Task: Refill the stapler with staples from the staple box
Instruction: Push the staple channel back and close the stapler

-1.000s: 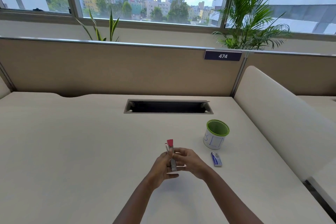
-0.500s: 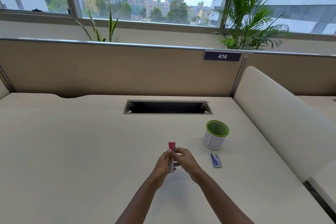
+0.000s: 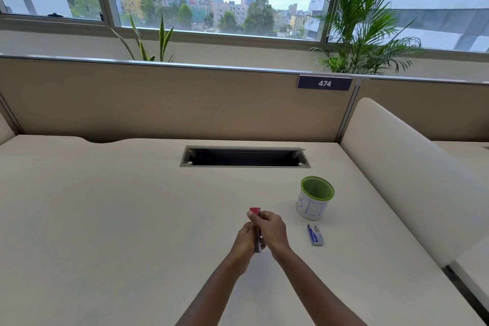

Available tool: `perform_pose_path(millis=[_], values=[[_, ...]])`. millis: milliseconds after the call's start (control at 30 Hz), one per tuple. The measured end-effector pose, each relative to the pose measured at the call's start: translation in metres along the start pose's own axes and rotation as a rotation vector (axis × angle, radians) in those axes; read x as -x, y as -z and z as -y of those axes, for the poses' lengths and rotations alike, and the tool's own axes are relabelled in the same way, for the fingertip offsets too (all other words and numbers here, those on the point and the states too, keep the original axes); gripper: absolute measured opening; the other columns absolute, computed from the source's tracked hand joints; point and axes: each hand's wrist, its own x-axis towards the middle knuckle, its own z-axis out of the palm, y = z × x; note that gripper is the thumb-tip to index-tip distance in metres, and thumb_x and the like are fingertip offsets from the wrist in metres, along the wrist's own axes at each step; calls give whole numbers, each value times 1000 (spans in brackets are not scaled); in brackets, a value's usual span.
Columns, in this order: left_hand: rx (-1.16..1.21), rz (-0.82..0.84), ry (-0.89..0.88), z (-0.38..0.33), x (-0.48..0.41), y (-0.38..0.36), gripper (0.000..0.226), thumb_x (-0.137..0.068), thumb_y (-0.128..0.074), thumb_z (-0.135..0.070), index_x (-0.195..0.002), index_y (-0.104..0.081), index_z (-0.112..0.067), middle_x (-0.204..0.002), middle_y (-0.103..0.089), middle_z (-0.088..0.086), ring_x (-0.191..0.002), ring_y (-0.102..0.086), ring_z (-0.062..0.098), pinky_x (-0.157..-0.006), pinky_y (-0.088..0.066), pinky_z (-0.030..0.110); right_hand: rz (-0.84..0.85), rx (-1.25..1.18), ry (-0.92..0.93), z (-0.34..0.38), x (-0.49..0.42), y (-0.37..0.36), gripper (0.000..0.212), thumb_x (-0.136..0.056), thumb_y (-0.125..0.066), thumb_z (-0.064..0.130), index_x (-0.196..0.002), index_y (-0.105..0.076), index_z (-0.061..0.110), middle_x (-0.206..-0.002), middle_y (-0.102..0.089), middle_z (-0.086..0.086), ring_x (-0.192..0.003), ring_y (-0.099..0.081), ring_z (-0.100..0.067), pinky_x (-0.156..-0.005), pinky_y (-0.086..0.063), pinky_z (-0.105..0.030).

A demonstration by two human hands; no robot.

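A small red stapler (image 3: 255, 211) with a metal body is held between both hands above the middle of the desk, pointing away from me. My left hand (image 3: 246, 239) grips it from the left and my right hand (image 3: 270, 230) curls over it from the right, fingers on its top. Most of the stapler is hidden by the fingers; only its red far end and a strip of metal show. The blue staple box (image 3: 315, 235) lies flat on the desk to the right of my hands, apart from them, with its far end open.
A white pen cup with a green rim (image 3: 315, 198) stands beyond the staple box. A cable slot (image 3: 244, 156) is cut into the cream desk (image 3: 105, 219) further back. A padded divider (image 3: 412, 177) borders the right side and a partition wall closes the back.
The stapler's red top, raised open a second ago, has come down onto the metal body. Both hands have closed in tighter around it.
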Motion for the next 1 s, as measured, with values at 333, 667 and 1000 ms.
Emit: perform_pose_path(millis=[333,667,1000], values=[[252,-170,77,10,-7,13,36,-102,-28,-30,-92,-60,-15,-77,-61,5,-70,-55,15,-60,-45,23,253,9,-28,-3,10,2,17,-88,-57,22,-100,-67,14,-89,-70,-6,-77,-65,-17,-64,-50,-24],[97,-124,110,17,-11,25,44,-102,-22,-33,-105,-62,-13,-87,-66,4,-71,-58,12,-61,-45,20,240,258,-68,-9,2,-3,27,-70,-60,0,-96,-65,4,-73,-67,-14,-58,-64,-18,-70,-58,-33],[-1410,-345,-170,49,-17,54,52,-102,-16,-34,-147,-20,-10,-157,-19,4,-148,-4,22,-119,-9,30,6,576,-46,-21,-12,-20,22,-75,-66,12,-95,-58,5,-107,-63,-20,-96,-61,-31,-65,-37,-27]])
